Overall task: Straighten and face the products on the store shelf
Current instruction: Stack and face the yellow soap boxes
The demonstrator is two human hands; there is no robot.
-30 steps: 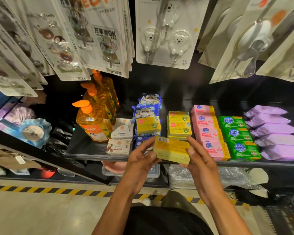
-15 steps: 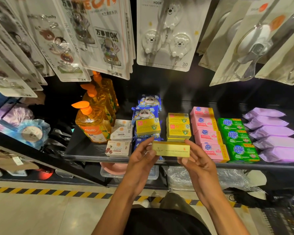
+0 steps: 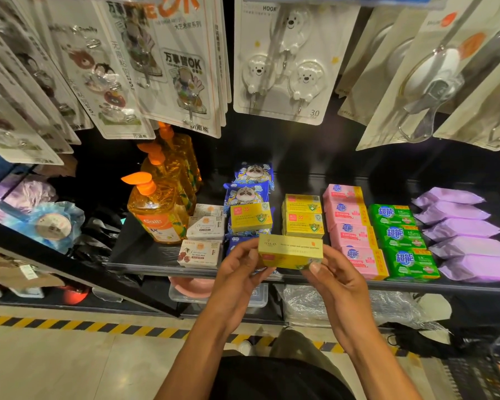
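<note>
Black metal shelf (image 3: pixel 145 255) runs across at waist height, with carded hooks (image 3: pixel 283 59) hanging in rows above it; striped tape (image 3: pixel 70 324) marks the floor below. Both hands are up at the shelf's front edge, sharing one yellow box (image 3: pixel 290 251); the left hand (image 3: pixel 237 272) pinches its left end between thumb and fingers; the right hand (image 3: pixel 338 281) grips the right end the same way. The box sits lengthwise and close to level, its narrow printed side turned up, just in front of the yellow stack (image 3: pixel 302 216). Along the shelf from left to right stand orange pump bottles (image 3: pixel 156 209), small white soap boxes (image 3: pixel 205 226), blue panda packs (image 3: pixel 247 192) with one more yellow box lying on them, pink bars (image 3: pixel 350 223), green bars (image 3: pixel 399 235) and purple packets (image 3: pixel 465 229); each row runs front to back.
</note>
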